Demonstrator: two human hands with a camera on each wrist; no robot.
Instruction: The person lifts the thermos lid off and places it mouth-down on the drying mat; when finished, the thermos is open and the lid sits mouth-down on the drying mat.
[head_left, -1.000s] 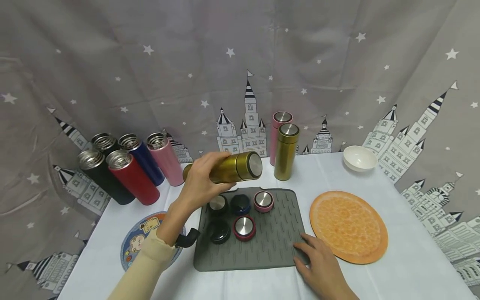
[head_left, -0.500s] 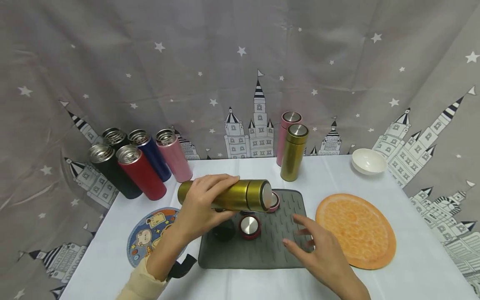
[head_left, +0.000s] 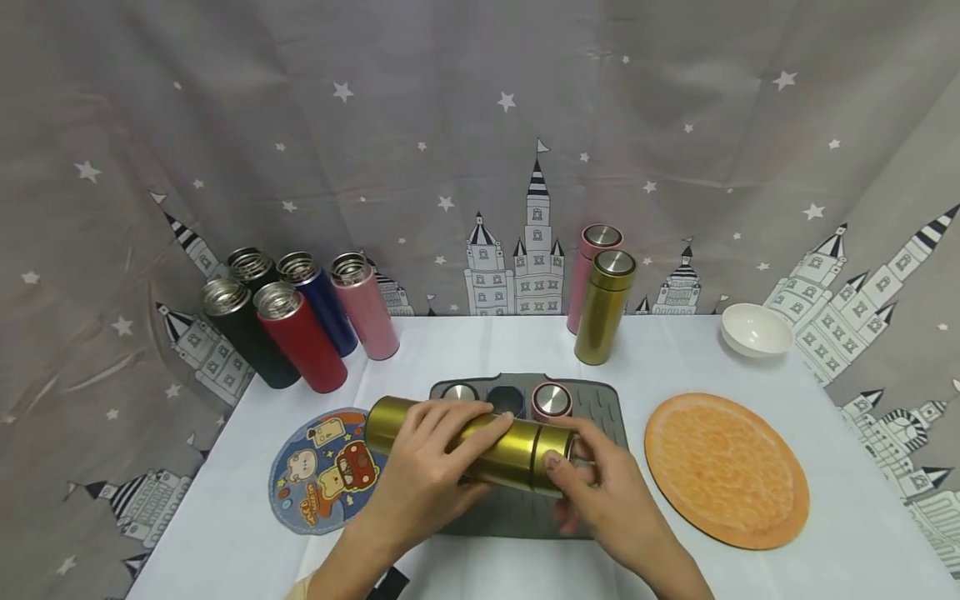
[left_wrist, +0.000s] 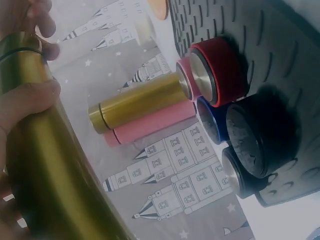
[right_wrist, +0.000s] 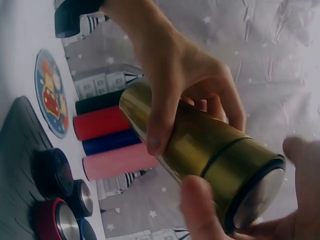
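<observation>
A gold thermos (head_left: pixel 506 454) lies sideways over the grey ridged mat (head_left: pixel 517 521), its lid end to the right. My left hand (head_left: pixel 435 467) grips the middle of its body, thumb underneath in the head view. At the lid end, my right hand (head_left: pixel 618 500) holds the lid (right_wrist: pixel 240 175) between thumb and fingers. Loose lids on the mat include a pink one (head_left: pixel 552 402), a dark blue one (head_left: pixel 506 403), a red one (left_wrist: pixel 220 72) and a black one (left_wrist: pixel 267 132). The thermos and hands hide the nearer lids in the head view.
Several lidless thermoses stand at the back left, among them a red one (head_left: pixel 303 337) and a pink one (head_left: pixel 367 308). A lidded gold thermos (head_left: pixel 603 312) and a pink one (head_left: pixel 588 283) stand at the back. Around are a cartoon mat (head_left: pixel 300 487), an orange round mat (head_left: pixel 727 471) and a white bowl (head_left: pixel 757 333).
My left hand has brought the gold thermos down and nearer, toward the right hand. My right hand has left the mat's edge, lifted, and taken hold of the lid end.
</observation>
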